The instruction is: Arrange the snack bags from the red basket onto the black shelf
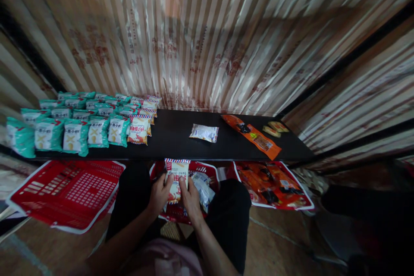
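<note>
Between my two hands is a cream snack bag [177, 177] with a striped top edge and red lettering, held upright above a red basket [211, 168]. My left hand [159, 194] is closed on the bag's left side, its thumb on the front. On the right side my right hand [190, 196] grips it in the same way. Silvery snack bags [203, 187] lie in the basket, just right of my right hand. A single white bag [204, 133] lies flat on the black shelf [174, 138] in front of me.
Rows of teal snack bags [76, 136] stand at the shelf's left, beside similar cream bags [139, 129]. Toward the right are a long orange packet [252, 136] and small yellow packets [274, 128]. A red basket [93, 220] sits left, another basket with orange packets [274, 183] right.
</note>
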Available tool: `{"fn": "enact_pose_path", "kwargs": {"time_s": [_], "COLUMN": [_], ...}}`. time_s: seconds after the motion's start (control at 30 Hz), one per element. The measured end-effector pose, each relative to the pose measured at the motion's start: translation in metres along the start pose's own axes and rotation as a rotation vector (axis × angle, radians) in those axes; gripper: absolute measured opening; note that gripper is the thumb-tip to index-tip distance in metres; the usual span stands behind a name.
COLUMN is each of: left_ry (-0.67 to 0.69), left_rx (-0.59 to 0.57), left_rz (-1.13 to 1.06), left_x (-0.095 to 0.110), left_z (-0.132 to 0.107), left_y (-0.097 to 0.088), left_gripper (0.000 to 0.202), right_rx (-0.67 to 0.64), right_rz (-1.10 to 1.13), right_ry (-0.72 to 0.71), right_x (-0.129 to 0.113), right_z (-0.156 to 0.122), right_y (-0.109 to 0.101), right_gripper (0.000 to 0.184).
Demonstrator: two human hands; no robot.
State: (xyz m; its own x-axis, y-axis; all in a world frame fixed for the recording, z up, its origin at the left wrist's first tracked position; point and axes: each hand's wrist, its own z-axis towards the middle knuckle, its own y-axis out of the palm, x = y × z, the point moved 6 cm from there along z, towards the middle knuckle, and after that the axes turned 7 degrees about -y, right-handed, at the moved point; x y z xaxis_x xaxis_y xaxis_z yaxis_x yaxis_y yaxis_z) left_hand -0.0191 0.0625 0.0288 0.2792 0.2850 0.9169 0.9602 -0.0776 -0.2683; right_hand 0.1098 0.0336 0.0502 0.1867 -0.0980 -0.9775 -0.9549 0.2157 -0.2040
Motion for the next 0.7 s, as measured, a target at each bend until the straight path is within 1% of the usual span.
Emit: {"fn": "enact_pose_path", "kwargs": {"time_s": [0.07,0.2,0.33,0.47,0.57,0.7], "left_ry": [-0.003,-0.013,0.004,-0.038,-0.061,-0.041], "left_rx": [-0.03,-0.128,-0.23,-0.336,-0.354,-0.331], "left_rz": [-0.014,-0.096,-0.253,-0.402,-0.438,-0.435], "left_x": [0.0,-0.003,-0.006,-0.007,-0.007,-0.005], "left_z": [0.002,0.005,0.001,-0.005,-0.005,-0.003], "left_y": [0.001,0.006,0.011,0.018,0.021,0.022], "left_gripper": [0.042,0.046,0.047,0.059,0.064,0.059], "right_rx": [0.023,0.089,0.136,0.167,0.165,0.137], "right_rz": [0.011,-0.022,-0.113,-0.176,-0.153,-0.07], "right_ry": [-0.012,-0.007,0.003,-0.003,-0.008,-0.032], "right_x": [0.001,0.009,0.015,0.01,0.007,0.007], "right_z": [-0.001,-0.001,0.001,0.0,-0.002,-0.003], "right_y": [0.0,-0.002,-0.008,-0.014,-0.014,-0.015], "right_gripper": [0.047,0.049,0.048,0.047,0.047,0.046]}}
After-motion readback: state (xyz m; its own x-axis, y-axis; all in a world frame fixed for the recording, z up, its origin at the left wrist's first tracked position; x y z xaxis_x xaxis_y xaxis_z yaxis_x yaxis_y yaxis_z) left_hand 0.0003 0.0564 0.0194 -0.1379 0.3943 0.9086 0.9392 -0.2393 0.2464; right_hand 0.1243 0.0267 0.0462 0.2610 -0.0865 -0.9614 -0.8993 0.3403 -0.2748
